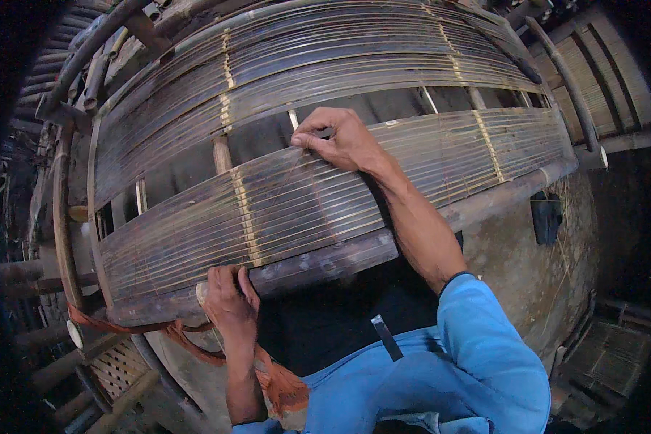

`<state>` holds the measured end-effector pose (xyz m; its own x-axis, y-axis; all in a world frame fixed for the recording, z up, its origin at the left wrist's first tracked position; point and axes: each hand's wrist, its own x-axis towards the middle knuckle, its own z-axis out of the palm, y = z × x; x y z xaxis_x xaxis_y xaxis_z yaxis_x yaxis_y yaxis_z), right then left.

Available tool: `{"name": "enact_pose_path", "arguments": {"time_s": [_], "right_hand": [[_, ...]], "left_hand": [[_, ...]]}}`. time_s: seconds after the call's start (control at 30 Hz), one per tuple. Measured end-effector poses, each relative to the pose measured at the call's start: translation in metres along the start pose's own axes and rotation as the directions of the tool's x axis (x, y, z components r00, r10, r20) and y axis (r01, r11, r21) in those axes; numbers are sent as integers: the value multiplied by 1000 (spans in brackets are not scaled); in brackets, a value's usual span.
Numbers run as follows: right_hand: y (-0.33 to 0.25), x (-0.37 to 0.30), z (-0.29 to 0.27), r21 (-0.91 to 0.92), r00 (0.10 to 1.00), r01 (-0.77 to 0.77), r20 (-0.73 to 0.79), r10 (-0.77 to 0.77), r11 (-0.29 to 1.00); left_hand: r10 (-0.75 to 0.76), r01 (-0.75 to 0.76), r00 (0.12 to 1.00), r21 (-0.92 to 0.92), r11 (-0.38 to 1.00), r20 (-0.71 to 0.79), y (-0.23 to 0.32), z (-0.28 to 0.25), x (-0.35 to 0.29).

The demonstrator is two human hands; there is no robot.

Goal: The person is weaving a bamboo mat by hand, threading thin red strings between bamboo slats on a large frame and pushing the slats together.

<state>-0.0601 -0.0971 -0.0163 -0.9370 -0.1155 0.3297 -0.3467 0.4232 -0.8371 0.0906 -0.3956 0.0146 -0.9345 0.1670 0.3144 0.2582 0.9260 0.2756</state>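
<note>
In front of me lies a wide slatted rack [289, 195] of thin pale strips, with woven bindings crossing it and a dark rounded rail [325, 262] along its near edge. My right hand [340, 137] reaches over the near panel to its far edge. Thumb and forefinger are pinched together there, on something too fine to make out. My left hand [231, 293] is at the left part of the near rail, its fingers curled. A small pale edge [201, 293] shows beside those fingers; whatever else they grip is hidden.
Beyond an open gap with crossbars [221, 153] stretches a second slatted panel [340, 54]. An orange-red cloth [195, 346] runs from the rack's left corner to my waist. A dark container [547, 217] hangs by the wall at right. Bamboo poles [59, 210] stand at left.
</note>
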Motion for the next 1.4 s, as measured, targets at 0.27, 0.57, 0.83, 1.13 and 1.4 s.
{"name": "enact_pose_path", "arguments": {"time_s": [0.27,0.57,0.83,1.13,1.4], "right_hand": [[-21,-13,14,52,941,209,263,-215,977],[-35,-4,-37,284,972,-73,236,4,956],[17,13,-21,-287,927,-362,-11,375,887],[14,18,-13,-510,840,-409,114,531,756],[24,18,-49,89,874,-399,338,349,912]], "left_hand": [[-261,484,830,-403,777,494,-40,-115,14],[-494,510,858,-357,783,141,-144,-177,106],[145,-140,906,-42,989,399,-34,83,229],[189,304,634,-466,831,750,24,167,243],[393,-465,885,-433,772,-250,63,111,189]]}}
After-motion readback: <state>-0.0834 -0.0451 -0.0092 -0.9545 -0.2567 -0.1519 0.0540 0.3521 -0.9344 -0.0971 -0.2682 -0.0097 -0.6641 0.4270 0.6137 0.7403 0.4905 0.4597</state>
